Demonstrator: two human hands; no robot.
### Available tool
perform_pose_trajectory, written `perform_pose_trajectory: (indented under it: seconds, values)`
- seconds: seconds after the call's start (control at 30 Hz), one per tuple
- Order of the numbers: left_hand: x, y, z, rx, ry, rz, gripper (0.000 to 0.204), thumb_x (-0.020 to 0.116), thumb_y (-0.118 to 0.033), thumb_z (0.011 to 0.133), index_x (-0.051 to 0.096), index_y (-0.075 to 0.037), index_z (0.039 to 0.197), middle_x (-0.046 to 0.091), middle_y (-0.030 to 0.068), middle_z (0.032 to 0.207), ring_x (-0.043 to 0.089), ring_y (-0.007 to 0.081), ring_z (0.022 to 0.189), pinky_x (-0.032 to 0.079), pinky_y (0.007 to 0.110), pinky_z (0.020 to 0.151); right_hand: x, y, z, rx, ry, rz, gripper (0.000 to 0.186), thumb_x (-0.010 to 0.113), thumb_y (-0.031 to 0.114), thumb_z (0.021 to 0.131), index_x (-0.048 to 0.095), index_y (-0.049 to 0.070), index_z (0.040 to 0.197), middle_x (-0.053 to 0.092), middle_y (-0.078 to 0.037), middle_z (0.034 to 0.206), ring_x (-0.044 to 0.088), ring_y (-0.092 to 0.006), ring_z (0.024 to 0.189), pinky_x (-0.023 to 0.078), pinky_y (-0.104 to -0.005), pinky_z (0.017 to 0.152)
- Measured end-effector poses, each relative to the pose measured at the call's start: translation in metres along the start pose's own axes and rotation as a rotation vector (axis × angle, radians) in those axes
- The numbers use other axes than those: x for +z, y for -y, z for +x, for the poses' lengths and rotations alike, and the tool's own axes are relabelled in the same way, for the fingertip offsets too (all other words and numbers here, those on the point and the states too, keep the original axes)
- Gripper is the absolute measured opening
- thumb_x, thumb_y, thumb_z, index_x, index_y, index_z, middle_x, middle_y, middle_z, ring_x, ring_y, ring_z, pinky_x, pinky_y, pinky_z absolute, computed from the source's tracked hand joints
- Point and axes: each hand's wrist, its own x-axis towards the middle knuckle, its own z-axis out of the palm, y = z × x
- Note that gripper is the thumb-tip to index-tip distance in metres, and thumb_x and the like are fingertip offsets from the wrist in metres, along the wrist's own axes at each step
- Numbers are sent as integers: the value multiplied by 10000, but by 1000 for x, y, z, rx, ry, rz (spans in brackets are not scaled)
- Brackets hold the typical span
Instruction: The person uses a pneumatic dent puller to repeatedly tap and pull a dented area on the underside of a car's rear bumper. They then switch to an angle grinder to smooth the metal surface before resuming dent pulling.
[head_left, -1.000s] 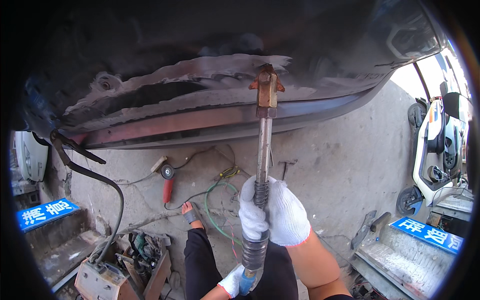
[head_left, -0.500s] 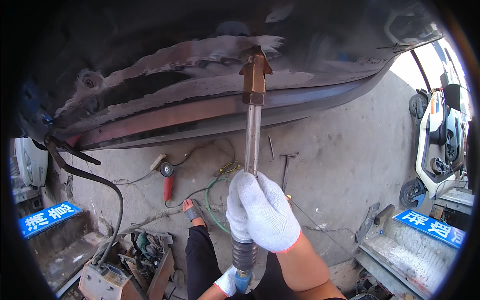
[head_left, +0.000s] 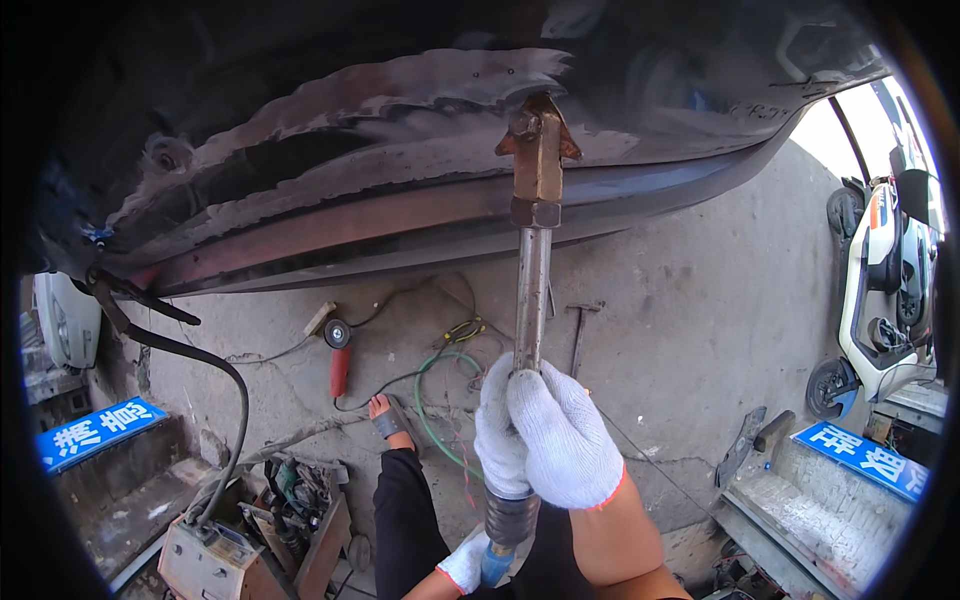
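A long dent-pulling slide hammer with a brass-coloured, flared head (head_left: pixel 540 160) and a steel shaft (head_left: pixel 533 290) points away from me. Its head overlaps the scraped, dented dark car panel (head_left: pixel 400 120); whether the tip touches the metal I cannot tell. My right hand (head_left: pixel 555 435), in a white knit glove, is closed around the tool's middle, just above a dark ribbed section. Lower down, my left hand (head_left: pixel 466 562), gloved too, closes on the tool's rear end beside a blue part (head_left: pixel 497 565). Its fingers are partly hidden.
On the concrete floor lie a red angle grinder (head_left: pixel 339 360), yellow-handled pliers (head_left: pixel 463 332), a hammer (head_left: pixel 579 335) and a green hose (head_left: pixel 425 410). A black cable clamp (head_left: pixel 145 300) hangs at the panel's left end, its cable running to a box machine (head_left: pixel 205 560). A scooter (head_left: pixel 870 290) stands right.
The slide hammer and both hands have shifted to the right and slightly toward me. More of the tool's tip shows against the panel. Both hands keep their hold.
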Motion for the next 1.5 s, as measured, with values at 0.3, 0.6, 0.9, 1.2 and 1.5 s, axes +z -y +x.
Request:
perform_pose_trajectory:
  seconds: [0.3,0.6,0.9,1.2,1.5]
  values:
    - [-15,2,14,-37,66,-32,233,539,-252,965,529,-139,1168,616,74,848,635,214,642,532,378,500,2,9,8,20,-15,-4,257,461,293,1016,481,80,873,472,6,638,413,-64,486,354,-223,431]
    - [-16,0,14,-18,49,1,222,523,-260,970,549,-110,1131,615,68,844,632,187,637,530,346,532,6,12,11,21,-49,-31,334,390,309,1032,471,58,828,409,-19,556,379,-119,433,322,-265,401]
    - [-14,3,15,-24,4,-32,248,503,-295,969,566,-84,1082,621,112,798,640,240,659,526,366,559,7,14,9,26,-46,-56,347,387,325,1031,467,61,820,406,-20,553,374,-120,426,314,-268,393]
    - [-24,13,14,-80,83,-115,389,413,-375,994,574,-28,1065,650,211,828,662,345,717,553,444,632,8,15,8,9,-4,-60,365,413,351,1020,468,65,800,408,-24,536,367,-118,413,311,-264,385]
    - [-9,4,3,-260,363,-368,424,409,-424,988,574,-46,1088,651,217,833,662,355,717,551,458,624,3,15,6,-20,56,-48,292,482,295,988,503,51,828,483,-41,585,466,-139,476,408,-283,455]
